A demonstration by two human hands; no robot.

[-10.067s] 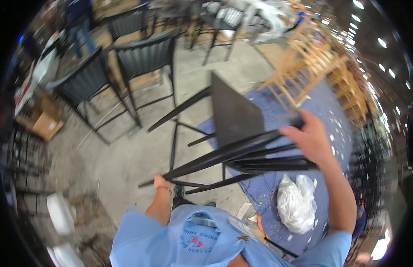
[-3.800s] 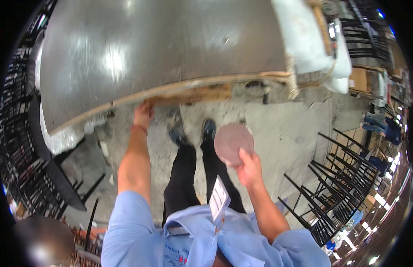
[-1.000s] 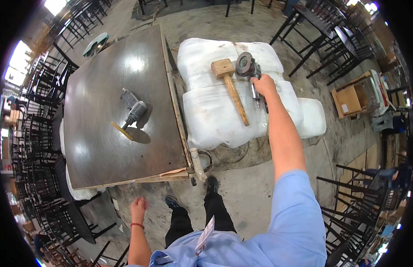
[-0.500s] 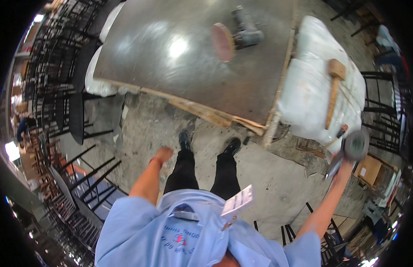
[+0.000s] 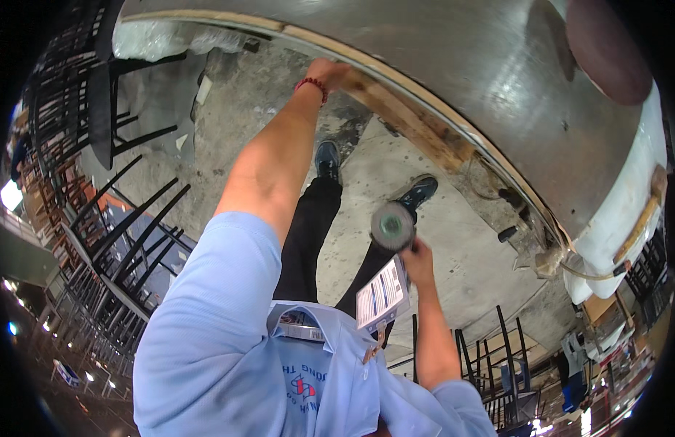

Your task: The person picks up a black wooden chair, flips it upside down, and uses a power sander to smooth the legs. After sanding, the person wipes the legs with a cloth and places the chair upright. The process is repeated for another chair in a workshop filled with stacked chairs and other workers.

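My left hand (image 5: 327, 74), with a red bead bracelet at the wrist, reaches to the near edge of the large metal-topped table (image 5: 425, 36). Its fingers are partly hidden and do not show clearly. A hand tool with a round grey disc (image 5: 393, 226), greenish in the middle, is in my right hand (image 5: 417, 261). That hand is closed round the tool in front of my right leg. Most of the tool's body is hidden by the hand and a badge (image 5: 381, 295) hanging from my shirt. A reddish-brown sanding disc (image 5: 608, 47) shows on the table at the upper right.
A wooden mallet (image 5: 643, 218) lies on a white plastic-wrapped stack (image 5: 603, 285) right of the table. A wooden board (image 5: 417, 124) runs under the table's edge. Black chair frames (image 5: 144, 240) crowd the left, and more chair legs (image 5: 505, 349) stand at the lower right.
My left hand has moved forward to the table edge. My right hand has swung in from the far right to my right leg, carrying the disc tool. The view has shifted closer to the table.
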